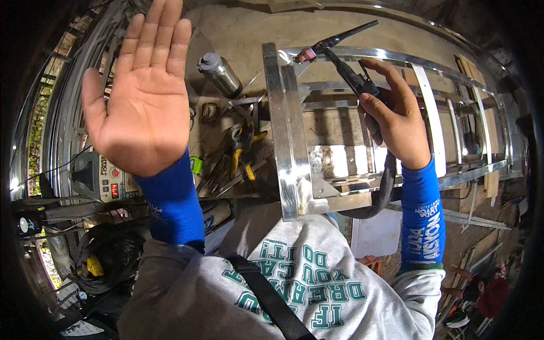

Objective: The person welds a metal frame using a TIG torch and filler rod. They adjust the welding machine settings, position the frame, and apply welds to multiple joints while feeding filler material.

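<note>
My left hand (141, 107) is raised at the left, palm up, fingers stretched out, with nothing in it. In my right hand (399, 122) is a black TIG welding torch (347, 71), its head and long back cap pointing up and left. A thick dark cable (387, 181) runs from the torch down and curves under the frame's near corner. Beneath the torch lies a shiny ladder-like metal frame (292, 141) with several crossbars. The torch head is over the frame's far left corner; I cannot tell whether it touches.
A steel tumbler (222, 75) lies tilted left of the frame. Near it are yellow-handled tools (238, 153) and a tape measure (210, 111). A welding machine (105, 175) with a red display stands at the left. Another person (492, 297) in red is at the lower right.
</note>
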Demonstrator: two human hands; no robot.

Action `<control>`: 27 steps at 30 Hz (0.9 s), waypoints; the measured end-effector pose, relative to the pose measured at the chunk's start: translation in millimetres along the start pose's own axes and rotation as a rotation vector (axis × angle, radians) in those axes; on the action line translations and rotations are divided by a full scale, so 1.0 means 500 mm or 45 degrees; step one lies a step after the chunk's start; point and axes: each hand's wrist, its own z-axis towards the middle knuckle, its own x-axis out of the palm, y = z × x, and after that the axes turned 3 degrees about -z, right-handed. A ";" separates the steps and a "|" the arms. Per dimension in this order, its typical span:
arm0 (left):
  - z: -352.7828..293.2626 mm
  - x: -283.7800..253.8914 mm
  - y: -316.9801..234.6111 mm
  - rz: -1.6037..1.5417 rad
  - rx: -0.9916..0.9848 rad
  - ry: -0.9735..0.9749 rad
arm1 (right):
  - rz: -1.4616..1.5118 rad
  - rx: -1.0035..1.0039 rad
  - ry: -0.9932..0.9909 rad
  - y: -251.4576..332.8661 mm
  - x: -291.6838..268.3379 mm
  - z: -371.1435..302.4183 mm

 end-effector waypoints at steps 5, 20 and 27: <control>-0.003 -0.095 0.012 -0.793 -0.219 0.447 | 0.010 0.081 0.048 0.009 -0.003 -0.007; -0.029 0.041 0.080 -0.425 -0.085 0.052 | -0.186 0.054 0.413 0.104 -0.076 0.082; -0.034 0.017 0.091 -0.426 -0.151 0.189 | -0.087 -0.003 0.451 0.103 -0.083 0.072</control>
